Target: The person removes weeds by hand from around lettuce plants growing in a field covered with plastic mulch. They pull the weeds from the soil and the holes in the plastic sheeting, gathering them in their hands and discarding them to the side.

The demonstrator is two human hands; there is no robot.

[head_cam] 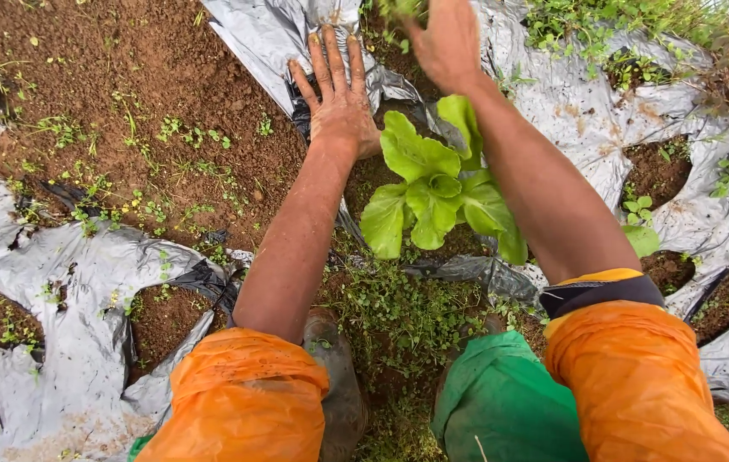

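Lettuce (435, 190) at frame centre, rooted in a torn hole in the plastic sheet (65, 282). Left hand (340, 103) flat, fingers spread on the sheet beside it. Right hand (446, 43) raised at top centre, pinching green weeds. Weeds (398, 316) thick below the lettuce, uncleared.

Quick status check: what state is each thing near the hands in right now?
Left hand: open, fingers spread, pressed flat on plastic and soil.
Right hand: raised, blurred, weeds at the fingers; grip unclear.
Light green lettuce plant: rooted, upright, leaves spread.
Grey plastic mulch sheet: crumpled, torn, soil-stained.
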